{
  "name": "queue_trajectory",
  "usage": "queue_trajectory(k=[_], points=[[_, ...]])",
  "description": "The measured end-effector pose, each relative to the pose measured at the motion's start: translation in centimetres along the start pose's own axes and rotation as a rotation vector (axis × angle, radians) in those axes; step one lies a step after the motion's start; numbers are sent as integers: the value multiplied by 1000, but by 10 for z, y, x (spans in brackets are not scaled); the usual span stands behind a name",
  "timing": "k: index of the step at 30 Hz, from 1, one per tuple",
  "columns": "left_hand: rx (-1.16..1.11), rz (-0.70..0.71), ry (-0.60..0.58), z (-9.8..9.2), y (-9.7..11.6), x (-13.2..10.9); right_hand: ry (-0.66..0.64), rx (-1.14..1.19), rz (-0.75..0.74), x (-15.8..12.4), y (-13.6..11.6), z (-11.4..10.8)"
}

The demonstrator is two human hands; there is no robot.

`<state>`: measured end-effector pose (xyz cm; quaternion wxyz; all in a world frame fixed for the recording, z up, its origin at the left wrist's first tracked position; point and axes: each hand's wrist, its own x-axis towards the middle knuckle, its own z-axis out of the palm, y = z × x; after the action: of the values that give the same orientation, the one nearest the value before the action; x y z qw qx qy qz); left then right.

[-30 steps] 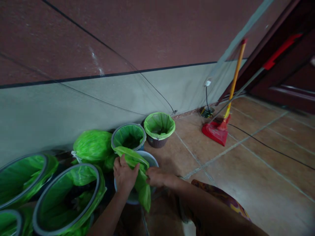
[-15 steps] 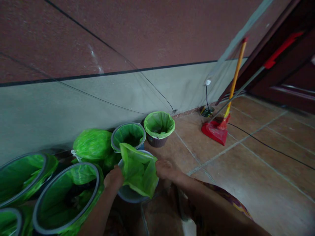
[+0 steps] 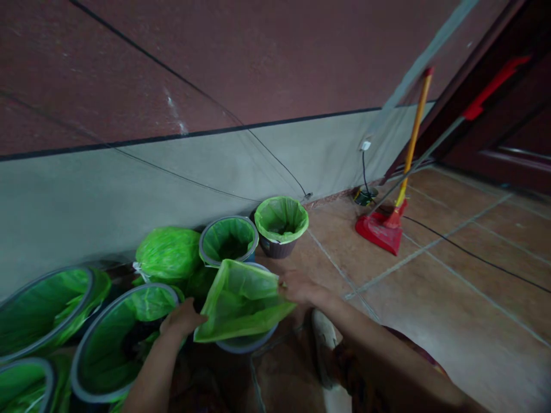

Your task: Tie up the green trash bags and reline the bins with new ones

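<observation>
A green plastic bag [image 3: 243, 301] is stretched with its mouth open over a grey bin [image 3: 252, 344], which it mostly hides. My left hand [image 3: 183, 318] is closed on the bag's left edge. On the opposite side, my right hand [image 3: 297, 285] pinches its right edge. Just behind stand a grey-rimmed bin [image 3: 255, 246] and a dark ribbed bin [image 3: 278, 249], both lined with green bags.
At left are several larger grey-rimmed bins [image 3: 77, 367] with green liners. A stuffed, tied green bag [image 3: 167, 252] leans by the wall. At right, a red dustpan [image 3: 379, 232] and a yellow-handled broom [image 3: 413, 143] stand near a black cable [image 3: 465, 244]. A shoe [image 3: 325, 338] is below my right arm.
My hands have moved apart, the left one leftward and down. The bag's mouth is pulled wider and its lower left corner hangs further left. The view has shifted slightly.
</observation>
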<state>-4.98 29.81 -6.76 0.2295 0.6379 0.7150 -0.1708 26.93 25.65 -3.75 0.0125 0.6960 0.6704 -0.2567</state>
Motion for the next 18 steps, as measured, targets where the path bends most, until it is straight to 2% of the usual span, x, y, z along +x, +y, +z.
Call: queue_trajectory(k=[5,10,14,16,18], points=[[-56,39,203,-4,28,14,199,86,24,23,-29,-2],[-124,-3,248,8,54,35,202,83,18,69,-52,32],[-167,-16,268,17,51,39,198,202,32,90,-47,56],[-189,-33,285,17,43,37,195,272,19,95,-37,59],[-225,-48,320,16,34,36,179,443,-9,99,-24,59]])
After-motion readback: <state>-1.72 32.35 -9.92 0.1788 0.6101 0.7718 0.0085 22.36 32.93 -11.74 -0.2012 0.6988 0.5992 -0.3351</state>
